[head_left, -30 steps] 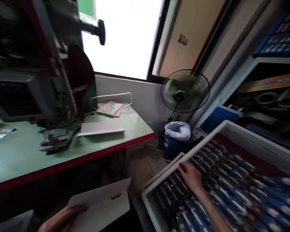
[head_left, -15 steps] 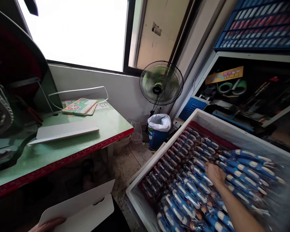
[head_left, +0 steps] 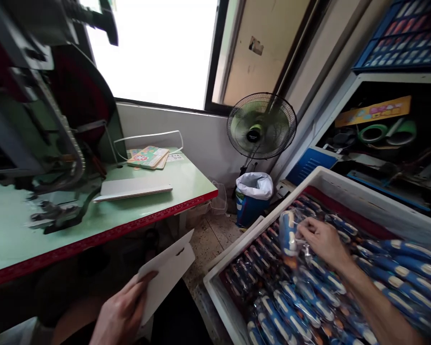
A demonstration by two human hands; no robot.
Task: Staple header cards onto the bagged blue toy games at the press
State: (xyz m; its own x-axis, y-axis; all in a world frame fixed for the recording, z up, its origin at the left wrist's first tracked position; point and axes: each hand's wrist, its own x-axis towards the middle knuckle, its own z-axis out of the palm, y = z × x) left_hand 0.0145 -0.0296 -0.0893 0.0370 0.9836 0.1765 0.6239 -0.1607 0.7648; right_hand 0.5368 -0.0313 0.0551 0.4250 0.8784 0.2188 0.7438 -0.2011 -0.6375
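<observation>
My left hand (head_left: 124, 304) grips a folded white card (head_left: 168, 275) with a small cut-out slot, held low in front of the table. Over the white crate (head_left: 215, 287), my right hand (head_left: 321, 239) pinches the clear plastic wrap of a blue-and-cream packaged item (head_left: 289, 235). That item hangs tilted above the others; its exact kind I cannot make out. Rows of similar wrapped blue-and-cream items (head_left: 283, 299) fill the crate beneath my right hand.
A green table (head_left: 194, 175) with red edging carries a machine (head_left: 57, 211), another folded white card (head_left: 134, 188) and printed cards (head_left: 149, 157). Beyond stand a fan (head_left: 261, 127) and a lined blue bin (head_left: 253, 206). Shelving (head_left: 345, 110) rises behind the crate.
My right hand has lifted one wrapped item out of the rows, up and toward the crate's left side. My left hand has raised the white card and moved right. The view has turned left.
</observation>
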